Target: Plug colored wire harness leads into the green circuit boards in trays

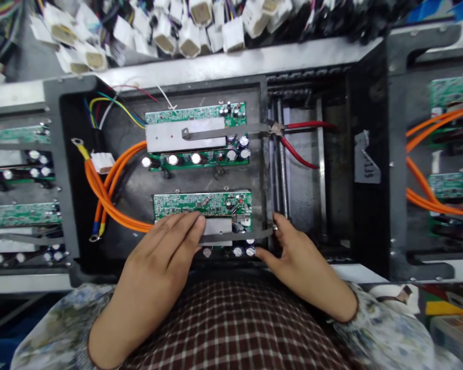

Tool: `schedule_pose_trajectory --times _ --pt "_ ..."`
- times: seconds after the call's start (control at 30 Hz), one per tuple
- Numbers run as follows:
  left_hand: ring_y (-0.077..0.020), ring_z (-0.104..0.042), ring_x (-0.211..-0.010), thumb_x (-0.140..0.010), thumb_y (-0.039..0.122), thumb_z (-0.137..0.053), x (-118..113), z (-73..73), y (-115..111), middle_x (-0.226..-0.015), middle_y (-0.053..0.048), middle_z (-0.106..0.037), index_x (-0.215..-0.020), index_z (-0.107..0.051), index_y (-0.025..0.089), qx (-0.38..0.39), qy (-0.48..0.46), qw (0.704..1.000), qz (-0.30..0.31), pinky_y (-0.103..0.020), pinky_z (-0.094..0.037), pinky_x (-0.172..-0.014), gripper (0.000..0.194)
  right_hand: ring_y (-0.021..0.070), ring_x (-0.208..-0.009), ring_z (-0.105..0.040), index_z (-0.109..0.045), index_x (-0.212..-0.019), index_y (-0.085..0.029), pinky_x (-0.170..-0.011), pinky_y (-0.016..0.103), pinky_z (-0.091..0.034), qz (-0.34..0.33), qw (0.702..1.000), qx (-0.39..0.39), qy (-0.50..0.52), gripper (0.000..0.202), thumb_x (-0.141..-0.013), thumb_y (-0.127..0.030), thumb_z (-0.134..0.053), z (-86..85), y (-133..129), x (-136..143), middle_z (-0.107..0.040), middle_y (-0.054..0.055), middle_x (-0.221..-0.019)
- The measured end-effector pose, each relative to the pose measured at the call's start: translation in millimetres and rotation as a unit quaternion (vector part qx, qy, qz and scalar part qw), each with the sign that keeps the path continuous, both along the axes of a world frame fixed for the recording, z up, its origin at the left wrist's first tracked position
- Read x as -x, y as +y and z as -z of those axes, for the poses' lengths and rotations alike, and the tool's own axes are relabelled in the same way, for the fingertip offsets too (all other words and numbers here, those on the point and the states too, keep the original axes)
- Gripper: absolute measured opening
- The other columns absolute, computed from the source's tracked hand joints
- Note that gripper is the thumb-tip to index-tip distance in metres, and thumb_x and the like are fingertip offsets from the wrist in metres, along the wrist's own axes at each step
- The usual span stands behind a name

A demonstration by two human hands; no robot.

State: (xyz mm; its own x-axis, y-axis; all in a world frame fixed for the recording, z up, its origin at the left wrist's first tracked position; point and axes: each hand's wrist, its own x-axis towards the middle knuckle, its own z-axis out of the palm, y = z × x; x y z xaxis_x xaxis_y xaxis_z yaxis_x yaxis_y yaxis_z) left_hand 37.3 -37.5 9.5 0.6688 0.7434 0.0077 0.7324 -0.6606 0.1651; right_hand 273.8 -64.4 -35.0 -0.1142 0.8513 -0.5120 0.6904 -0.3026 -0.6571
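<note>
My left hand (pixel 164 257) lies palm down over the left part of the lower circuit board (pixel 185 202), its fingers stretched out. It covers part of the silver heat sink (pixel 218 225) and the left end of a flat grey strap (pixel 241 237). My right hand (pixel 295 254) is at the strap's right end by the tray's crossbar. Its index finger touches that end, while the thumb stays apart, near the capacitors (pixel 250 251); the other fingers are hidden. Orange cables (pixel 117 213) run left from under my left hand.
Above lies a second circuit board (pixel 235 113) with its own strap (pixel 216 133) and red cables (pixel 304 125). The black tray (pixel 57 169) has raised walls beside a threaded rod (pixel 283 169). White connectors (pixel 188 38) crowd the far side. Similar trays stand left and right.
</note>
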Motion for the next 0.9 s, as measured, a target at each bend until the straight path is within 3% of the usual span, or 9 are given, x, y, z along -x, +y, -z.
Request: schedule_pose_trajectory --times 0.13,0.27,0.43,0.57,0.67,0.73,0.8,0.9 --pt "-0.0293 -0.067 -0.101 -0.089 0.008 -0.055 -2 -3.3 3 -0.115 -0.016 -0.068 -0.121 -0.057 0.003 -0.005 -0.004 1.0 -0.009 -0.048 -0.06 -0.087 0.033 0.0204 -0.044 -0.053 -0.051 -0.124 -0.007 -0.047 0.035 -0.046 -0.009 1.0 -0.013 -0.006 0.054 -0.08 -0.037 -0.051 -1.3 -1 0 -0.061 0.003 -0.06" --pt "-0.0297 -0.066 -0.101 -0.087 0.005 -0.056 -7 -1.4 2 -0.115 -0.016 -0.068 -0.121 -0.057 0.002 0.003 -0.004 1.0 -0.013 -0.048 -0.06 -0.087 0.034 0.0226 -0.05 -0.059 -0.052 -0.124 -0.007 -0.053 0.036 -0.05 -0.013 1.0 -0.024 -0.013 0.052 -0.081 -0.037 -0.051 2.5 -2 3 -0.057 0.0 -0.054" --pt "-0.0282 -0.064 -0.107 -0.09 0.011 -0.056 2 0.1 0 -0.119 -0.016 -0.066 -0.123 -0.056 0.004 0.009 -0.007 1.0 -0.014 -0.045 -0.057 -0.094 0.034 0.0224 -0.05 -0.062 -0.055 -0.123 -0.012 -0.053 0.036 -0.052 -0.044 0.998 -0.038 -0.023 0.05 -0.084 -0.042 -0.055 -2.4 -2 -12 -0.065 0.001 -0.06" --pt "-0.0268 -0.057 -0.12 -0.096 0.017 -0.042 19 -18.5 19 -0.131 -0.013 -0.06 -0.131 -0.051 0.009 0.031 0.018 0.998 0.055 -0.042 -0.051 -0.101 0.037 0.0248 -0.071 -0.07 -0.06 -0.122 -0.022 -0.059 0.038 -0.056 -0.128 0.974 -0.169 -0.075 0.042 -0.089 -0.047 -0.053 -37.0 15 -40 -0.074 0.007 -0.093" --pt "-0.022 -0.062 -0.097 -0.097 0.016 -0.03 12 -29.0 51 -0.115 -0.008 -0.066 -0.118 -0.062 0.017 -0.024 -0.006 0.995 0.098 -0.035 -0.054 -0.083 0.038 0.0215 -0.076 -0.069 -0.068 -0.11 -0.027 -0.062 0.035 -0.055 -0.202 0.932 -0.282 -0.101 0.026 -0.093 -0.032 -0.05 -57.7 44 -44 -0.072 0.004 -0.093" --pt "-0.0204 -0.062 -0.082 -0.097 0.014 -0.024 -5 -26.1 74 -0.1 -0.007 -0.068 -0.099 -0.069 0.018 -0.034 0.001 0.983 0.183 -0.032 -0.052 -0.067 0.045 0.0175 -0.069 -0.065 -0.072 -0.096 -0.026 -0.057 0.031 -0.05 -0.291 0.899 -0.314 -0.09 0.023 -0.093 -0.026 -0.049 -58.4 69 -36 -0.069 0.003 -0.086" --pt "-0.0202 -0.06 -0.079 -0.095 0.014 -0.032 -25 -16.7 92 -0.092 -0.006 -0.067 -0.088 -0.071 0.02 -0.006 0.031 0.964 0.263 -0.031 -0.047 -0.062 0.041 0.0158 -0.065 -0.062 -0.074 -0.087 -0.023 -0.054 0.029 -0.044 -0.349 0.878 -0.308 -0.115 0.023 -0.091 -0.025 -0.051 -51.1 93 -27 -0.068 0.003 -0.084" --pt "-0.0211 -0.059 -0.083 -0.09 0.013 -0.048 -46 -0.3 102 -0.084 -0.005 -0.063 -0.08 -0.07 0.019 0.008 0.069 0.95 0.305 -0.03 -0.039 -0.06 0.025 0.0158 -0.068 -0.059 -0.073 -0.08 -0.021 -0.057 0.028 -0.039 -0.376 0.877 -0.261 -0.147 0.019 -0.085 -0.021 -0.055 -37.6 118 -16 -0.066 0.003 -0.08"
